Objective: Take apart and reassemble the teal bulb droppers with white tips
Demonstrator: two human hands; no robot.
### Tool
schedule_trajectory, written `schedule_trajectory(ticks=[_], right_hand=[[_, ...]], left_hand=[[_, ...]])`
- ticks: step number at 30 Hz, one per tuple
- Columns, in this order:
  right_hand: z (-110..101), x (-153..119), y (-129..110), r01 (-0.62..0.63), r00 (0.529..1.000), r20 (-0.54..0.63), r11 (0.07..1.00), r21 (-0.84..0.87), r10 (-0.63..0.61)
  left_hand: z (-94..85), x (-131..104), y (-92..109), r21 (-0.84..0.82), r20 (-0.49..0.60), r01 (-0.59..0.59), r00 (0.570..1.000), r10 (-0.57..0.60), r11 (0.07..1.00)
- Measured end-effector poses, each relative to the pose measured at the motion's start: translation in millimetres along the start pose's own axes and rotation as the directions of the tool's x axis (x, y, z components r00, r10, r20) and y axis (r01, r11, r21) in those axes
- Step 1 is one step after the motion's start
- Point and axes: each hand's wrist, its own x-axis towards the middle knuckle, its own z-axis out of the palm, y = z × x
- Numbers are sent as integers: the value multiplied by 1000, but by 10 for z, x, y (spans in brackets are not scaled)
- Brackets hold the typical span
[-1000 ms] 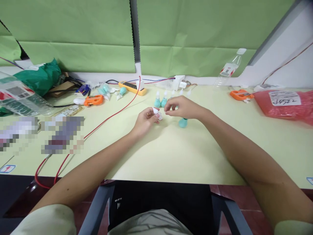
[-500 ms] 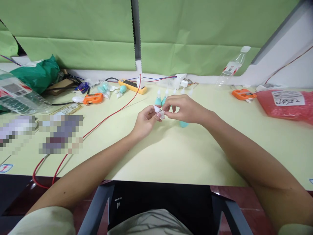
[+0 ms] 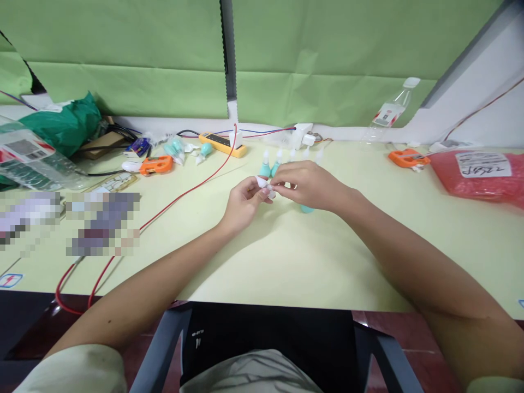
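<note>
Above the middle of the table, my left hand [image 3: 241, 203] grips a small white cone-tipped piece [image 3: 261, 182] between thumb and fingers. The fingertips of my right hand [image 3: 307, 184] are pinched at the right side of that piece, and what lies between them is too small to make out. Just behind my hands stand several small teal bottles with pale pointed tips [image 3: 265, 166], partly hidden by my right hand. Another teal thing [image 3: 307, 209] shows below my right palm.
A yellow power strip [image 3: 222, 145] lies at the back, with a red cable [image 3: 186, 192] running left. Orange-handled tools [image 3: 156, 165] and a large plastic bottle [image 3: 35, 158] are at the left. A clear bottle [image 3: 388, 114] and red package [image 3: 478, 177] are at the right.
My right hand has shifted and turned slightly, with its fingers lower and closer together at the white piece. My left hand has hardly moved.
</note>
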Motion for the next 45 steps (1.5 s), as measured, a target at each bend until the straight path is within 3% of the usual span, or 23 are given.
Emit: schedule_trajectory(ticks=[6, 15, 19, 23, 28, 39, 45], right_hand=[[57, 9, 6, -21, 999, -28, 999, -49, 20], [52, 42, -6, -57, 996, -62, 998, 37, 59], [77, 42, 12, -53, 993, -97, 993, 109, 64], [115, 31, 27, -108, 979, -141, 960, 257, 148], [151, 20, 15, -186, 960, -103, 864, 469, 262], [151, 7, 28, -211, 952, -95, 852, 479, 290], [116, 26, -11, -262, 939, -28, 767, 585, 342]], left_hand=[[1, 5, -29, -28, -44, -29, 999, 27, 999], [13, -4, -42, -19, -60, -31, 998, 30, 999], [9, -4, -42, -27, -53, -35, 998, 33, 999], [-4, -3, -52, -24, -45, -37, 998, 36, 999], [-7, -2, -45, -23, -38, -48, 998, 48, 999], [9, -25, -3, 17, -53, -65, 996, 65, 998], [16, -36, 22, -9, -24, -70, 997, 70, 997]])
